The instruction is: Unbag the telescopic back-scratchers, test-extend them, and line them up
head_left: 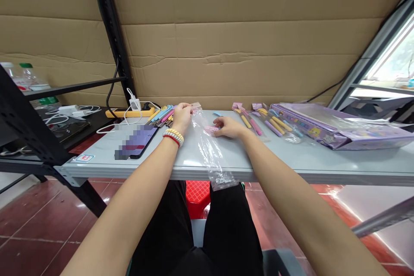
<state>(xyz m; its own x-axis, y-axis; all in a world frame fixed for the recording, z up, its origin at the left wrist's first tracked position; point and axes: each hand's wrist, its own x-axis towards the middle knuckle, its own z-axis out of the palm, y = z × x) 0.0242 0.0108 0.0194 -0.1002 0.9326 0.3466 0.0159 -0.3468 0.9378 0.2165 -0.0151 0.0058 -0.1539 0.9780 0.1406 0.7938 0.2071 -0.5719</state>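
Observation:
My left hand (183, 116), with beaded bracelets on its wrist, is closed at the top end of a long clear plastic bag (207, 148). The bag hangs down across the table and over its front edge. Beside the bag, the fingers of my right hand (228, 127) pinch a small pink piece (211, 129); its exact kind is too small to tell. A small blue piece (217, 114) lies just behind that hand. Left of my left hand is a row of colourful pens (161, 114), partly hidden by the hand.
A phone (137, 141) lies at the left on the grey table (278, 164). Bagged pens (250, 120) and a purple box (323, 127) are on the right. A yellow bar (129, 113), a white charger (135, 103) and cables stand behind the phone. Cardboard (242, 39) walls the back.

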